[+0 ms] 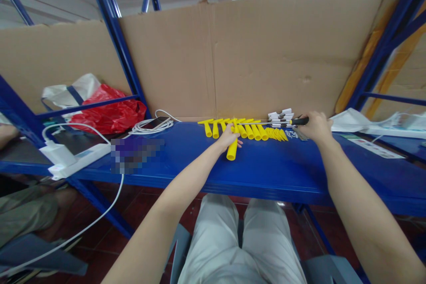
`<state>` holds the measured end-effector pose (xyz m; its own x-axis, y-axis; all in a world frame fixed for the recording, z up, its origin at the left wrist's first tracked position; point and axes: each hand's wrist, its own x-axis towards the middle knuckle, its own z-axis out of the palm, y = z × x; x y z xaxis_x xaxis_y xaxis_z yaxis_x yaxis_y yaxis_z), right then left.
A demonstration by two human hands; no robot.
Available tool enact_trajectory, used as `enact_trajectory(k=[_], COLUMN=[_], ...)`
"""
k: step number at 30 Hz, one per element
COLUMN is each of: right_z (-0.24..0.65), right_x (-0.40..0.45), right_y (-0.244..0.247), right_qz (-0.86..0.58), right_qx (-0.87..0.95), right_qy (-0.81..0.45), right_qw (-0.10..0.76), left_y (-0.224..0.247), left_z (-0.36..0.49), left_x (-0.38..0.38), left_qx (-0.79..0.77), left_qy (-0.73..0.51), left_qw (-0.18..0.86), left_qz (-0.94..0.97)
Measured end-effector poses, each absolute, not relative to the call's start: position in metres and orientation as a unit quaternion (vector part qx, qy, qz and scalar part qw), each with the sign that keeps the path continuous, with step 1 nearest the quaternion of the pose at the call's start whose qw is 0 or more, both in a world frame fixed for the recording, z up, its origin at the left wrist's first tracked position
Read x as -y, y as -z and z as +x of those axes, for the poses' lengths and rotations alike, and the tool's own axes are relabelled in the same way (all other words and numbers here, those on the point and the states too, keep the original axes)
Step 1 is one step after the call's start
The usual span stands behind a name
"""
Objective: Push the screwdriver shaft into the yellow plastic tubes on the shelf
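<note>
My left hand [229,136] is closed around a yellow T-shaped plastic piece [231,153], its round tube end pointing toward me. In my right hand [315,127] is a screwdriver [300,121] with a black handle, gripped at the handle's end. Its long thin shaft lies roughly level and points left, the tip close to the top of the held piece; contact cannot be made out. Behind my left hand runs a row of similar yellow T-shaped pieces [255,132]. Small flat yellow parts [276,134] lie to their right, beside small metal parts [293,134] below the screwdriver.
White-and-black parts [280,116] are stacked against the cardboard wall [266,53]. A phone [156,123], coiled white cable and power strip [83,159] occupy the left of the blue table [259,173]. Red bag [113,108] beyond; printed sheet [374,146] right. Another person sits far left.
</note>
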<state>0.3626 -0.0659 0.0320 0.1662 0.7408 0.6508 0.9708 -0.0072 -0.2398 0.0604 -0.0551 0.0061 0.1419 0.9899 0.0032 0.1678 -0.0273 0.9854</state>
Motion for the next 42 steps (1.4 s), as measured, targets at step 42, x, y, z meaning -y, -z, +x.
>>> enact_trajectory(k=[42], right_z=[0.368], right_x=[0.075], right_y=[-0.040], right_qz=[-0.738], right_qx=[0.632], right_qy=[0.157], right_qw=[0.178], left_y=[-0.012], left_z=[0.064], left_x=[0.070], left_qx=[-0.503], left_qy=[-0.419], left_qw=[0.461], left_qz=[0.599])
